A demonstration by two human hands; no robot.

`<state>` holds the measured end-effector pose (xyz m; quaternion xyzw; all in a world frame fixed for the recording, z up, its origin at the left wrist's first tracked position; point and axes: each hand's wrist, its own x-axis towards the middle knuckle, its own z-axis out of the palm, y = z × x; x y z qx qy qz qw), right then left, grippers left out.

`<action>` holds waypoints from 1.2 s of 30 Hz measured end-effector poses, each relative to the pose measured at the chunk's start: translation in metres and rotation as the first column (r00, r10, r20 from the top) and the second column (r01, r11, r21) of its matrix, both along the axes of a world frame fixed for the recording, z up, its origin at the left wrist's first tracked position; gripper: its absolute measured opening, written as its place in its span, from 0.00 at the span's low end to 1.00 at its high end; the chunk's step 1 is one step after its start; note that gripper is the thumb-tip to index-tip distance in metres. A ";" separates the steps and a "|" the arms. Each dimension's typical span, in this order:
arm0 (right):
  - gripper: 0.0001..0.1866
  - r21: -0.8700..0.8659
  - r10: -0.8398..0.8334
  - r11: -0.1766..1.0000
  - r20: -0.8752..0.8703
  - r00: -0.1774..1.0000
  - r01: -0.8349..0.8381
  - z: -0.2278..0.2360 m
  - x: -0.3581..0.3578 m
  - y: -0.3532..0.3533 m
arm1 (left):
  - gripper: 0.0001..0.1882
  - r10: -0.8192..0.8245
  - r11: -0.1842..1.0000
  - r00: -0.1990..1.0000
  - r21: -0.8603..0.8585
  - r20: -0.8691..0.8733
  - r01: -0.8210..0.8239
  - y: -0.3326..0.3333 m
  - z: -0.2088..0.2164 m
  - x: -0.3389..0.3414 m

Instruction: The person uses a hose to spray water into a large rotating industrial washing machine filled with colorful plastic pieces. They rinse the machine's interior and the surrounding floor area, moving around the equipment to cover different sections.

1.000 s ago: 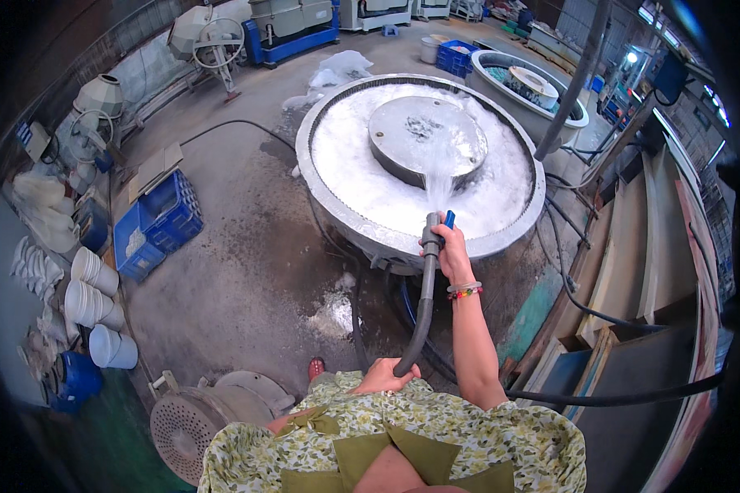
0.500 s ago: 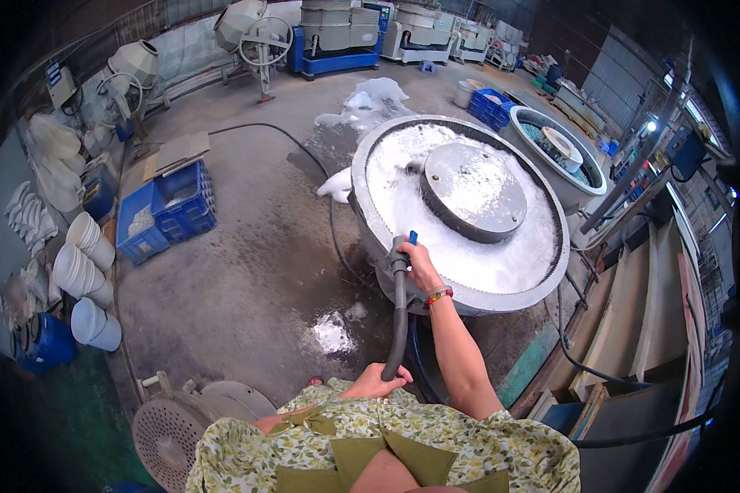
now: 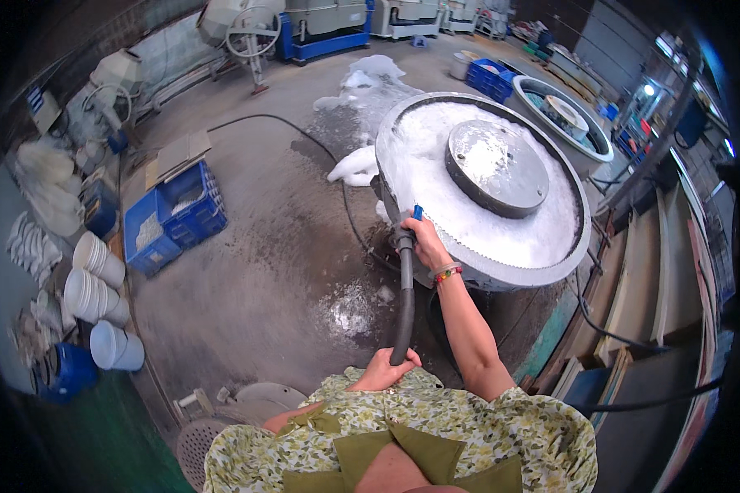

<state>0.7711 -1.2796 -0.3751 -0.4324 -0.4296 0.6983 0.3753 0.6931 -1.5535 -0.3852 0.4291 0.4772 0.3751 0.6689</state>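
My right hand (image 3: pixel 423 242) is closed around the valve end of a thick dark grey hose (image 3: pixel 407 304), beside its blue lever (image 3: pixel 418 213). Lower down, my left hand (image 3: pixel 386 370) wraps the same hose close to my body. The hose end points at the near left rim of a large round tub (image 3: pixel 493 278). White foam (image 3: pixel 538 234) fills the ring inside it. In the middle rises a round grey metal hub (image 3: pixel 497 164), its top wet and shiny. I cannot make out any water leaving the hose.
Foam patches (image 3: pixel 358 167) and a black hose (image 3: pixel 279 119) lie on the wet floor. Blue crates (image 3: pixel 193 205) and stacked white buckets (image 3: pixel 94 294) stand left. A second tub (image 3: pixel 604 152) is behind right; boards (image 3: pixel 633 271) lean at right. A perforated round part (image 3: pixel 197 452) sits near my left.
The view has shifted, so the tub and both hands appear farther right. Less foam shows on the hub's top, which looks shinier. Both hands keep their hold on the hose.
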 end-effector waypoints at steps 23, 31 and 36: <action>0.25 -0.002 -0.588 0.803 -0.164 0.792 0.596 0.015 0.241 -0.086 | 0.04 -0.432 0.893 0.895 0.084 -0.112 0.442 0.012 -0.003 0.101; 0.24 -0.062 -0.707 0.693 -0.253 0.660 0.719 -0.001 0.343 -0.128 | 0.06 -0.548 0.802 0.807 0.135 -0.220 0.581 0.005 -0.011 0.177; 0.33 0.033 -0.627 0.747 -0.296 0.720 0.664 0.026 0.387 -0.147 | 0.05 -0.678 0.726 0.713 -0.006 -0.179 0.688 -0.005 -0.021 0.226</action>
